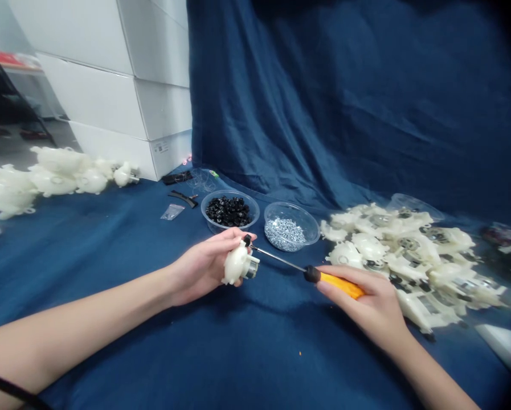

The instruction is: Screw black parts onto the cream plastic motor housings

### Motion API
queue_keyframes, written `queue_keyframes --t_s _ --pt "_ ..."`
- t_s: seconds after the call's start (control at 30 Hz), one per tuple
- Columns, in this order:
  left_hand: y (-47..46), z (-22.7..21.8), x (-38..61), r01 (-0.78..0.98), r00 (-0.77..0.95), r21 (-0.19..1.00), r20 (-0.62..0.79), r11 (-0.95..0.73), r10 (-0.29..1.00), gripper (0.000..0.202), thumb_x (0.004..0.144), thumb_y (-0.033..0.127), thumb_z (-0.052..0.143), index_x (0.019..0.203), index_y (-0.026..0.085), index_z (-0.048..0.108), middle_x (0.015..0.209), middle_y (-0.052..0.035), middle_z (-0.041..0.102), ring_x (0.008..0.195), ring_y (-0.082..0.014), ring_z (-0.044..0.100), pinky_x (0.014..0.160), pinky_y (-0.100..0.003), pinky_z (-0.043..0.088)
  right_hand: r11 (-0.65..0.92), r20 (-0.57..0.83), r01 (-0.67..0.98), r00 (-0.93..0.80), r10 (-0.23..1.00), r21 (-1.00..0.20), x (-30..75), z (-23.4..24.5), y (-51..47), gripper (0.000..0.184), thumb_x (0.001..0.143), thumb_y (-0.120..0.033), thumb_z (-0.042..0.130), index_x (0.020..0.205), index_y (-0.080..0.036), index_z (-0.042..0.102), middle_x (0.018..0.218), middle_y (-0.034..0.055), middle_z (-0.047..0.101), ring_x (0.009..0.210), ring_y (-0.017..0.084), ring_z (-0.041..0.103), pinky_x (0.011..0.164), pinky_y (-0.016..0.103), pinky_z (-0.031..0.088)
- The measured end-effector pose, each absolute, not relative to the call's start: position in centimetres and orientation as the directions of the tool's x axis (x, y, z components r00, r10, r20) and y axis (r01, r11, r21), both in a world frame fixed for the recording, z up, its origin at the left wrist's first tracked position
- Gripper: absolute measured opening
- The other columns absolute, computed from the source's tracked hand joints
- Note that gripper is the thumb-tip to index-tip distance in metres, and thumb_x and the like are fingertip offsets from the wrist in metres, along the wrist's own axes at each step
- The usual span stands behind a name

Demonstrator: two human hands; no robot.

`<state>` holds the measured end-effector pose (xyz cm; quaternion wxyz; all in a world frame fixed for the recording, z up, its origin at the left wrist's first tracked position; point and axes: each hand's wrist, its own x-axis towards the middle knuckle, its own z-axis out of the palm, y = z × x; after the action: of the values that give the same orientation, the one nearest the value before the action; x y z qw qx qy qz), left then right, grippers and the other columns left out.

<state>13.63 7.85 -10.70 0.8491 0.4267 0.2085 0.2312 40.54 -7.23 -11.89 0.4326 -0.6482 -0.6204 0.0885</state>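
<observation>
My left hand (208, 263) is closed around a cream-white plastic housing (237, 265) with a metal part on its right side. A small black piece (247, 240) sits at the top of the housing, beside my left fingertips. In my right hand (372, 299) is a screwdriver (338, 285) with a yellow and black handle. Its shaft points left, and the tip meets the black piece or lies right at it; a screw there is too small to make out.
Behind my hands stand a clear bowl of black parts (229, 212) and a clear bowl of screws (287, 232). Many white housings (409, 250) are piled at right, more housings (58, 173) at far left. White boxes (105, 102) are stacked behind. A small plastic bag (172, 212) lies near the bowls.
</observation>
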Motion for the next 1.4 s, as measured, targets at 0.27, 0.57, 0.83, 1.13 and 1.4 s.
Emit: queue_keyframes --t_s 0.27,0.57,0.83,1.13,1.4 --pt "7.7 -10.2 13.5 -0.217 0.825 0.801 -0.155 0.558 0.543 0.021 0.095 0.031 0.059 0.111 0.019 0.063 0.098 -0.0051 0.055 0.079 -0.0178 0.062 0.059 -0.028 0.05 -0.24 -0.242 0.157 0.003 0.97 -0.958 40.3 -11.2 -6.2 0.046 0.092 -0.058 0.062 0.089 -0.012 0.065 0.069 0.0048 0.067 0.041 0.003 0.036 0.043 0.019 0.019" --pt "6.8 -10.6 14.1 -0.207 0.805 0.847 -0.137 0.49 0.577 0.013 0.1 0.033 0.051 0.107 0.022 0.05 0.1 -0.0049 0.057 0.077 -0.017 0.06 0.058 -0.027 0.048 0.001 0.219 0.624 0.272 0.937 -0.781 40.5 -11.3 -7.0 0.025 0.081 -0.044 0.078 0.093 -0.021 0.075 0.088 0.004 0.073 0.077 0.018 0.067 0.073 0.027 0.053" --pt "6.3 -10.6 14.5 -0.143 0.683 0.963 -0.071 0.229 0.727 0.024 0.096 0.044 0.057 0.096 0.023 0.046 0.099 -0.0008 0.058 0.073 -0.0131 0.06 0.056 -0.023 0.047 0.063 0.214 0.71 0.125 0.969 -0.701 40.3 -11.3 -7.3 0.027 0.091 -0.047 0.067 0.097 -0.021 0.073 0.082 0.0042 0.074 0.068 0.018 0.068 0.065 0.028 0.053" --pt "6.4 -11.5 15.0 -0.16 0.639 0.974 -0.024 0.163 0.769 0.03 0.097 0.051 0.054 0.094 0.021 0.048 0.082 -0.0027 0.064 0.06 -0.0127 0.06 0.047 -0.019 0.04 0.022 0.126 0.644 0.115 0.985 -0.764 39.3 -11.1 -7.4 0.03 0.085 -0.042 0.076 0.102 -0.022 0.061 0.085 0.0013 0.07 0.068 0.014 0.066 0.058 0.023 0.051" --pt "6.3 -11.5 14.9 -0.125 0.628 0.977 -0.056 0.172 0.776 0.03 0.099 0.051 0.047 0.093 0.023 0.04 0.081 -0.0004 0.06 0.056 -0.0117 0.056 0.045 -0.021 0.042 0.302 0.534 0.856 -0.037 0.845 -0.42 39.0 -11.9 -8.2 0.019 0.092 -0.027 0.069 0.11 -0.023 0.07 0.096 0.0058 0.077 0.075 0.018 0.072 0.07 0.027 0.056"
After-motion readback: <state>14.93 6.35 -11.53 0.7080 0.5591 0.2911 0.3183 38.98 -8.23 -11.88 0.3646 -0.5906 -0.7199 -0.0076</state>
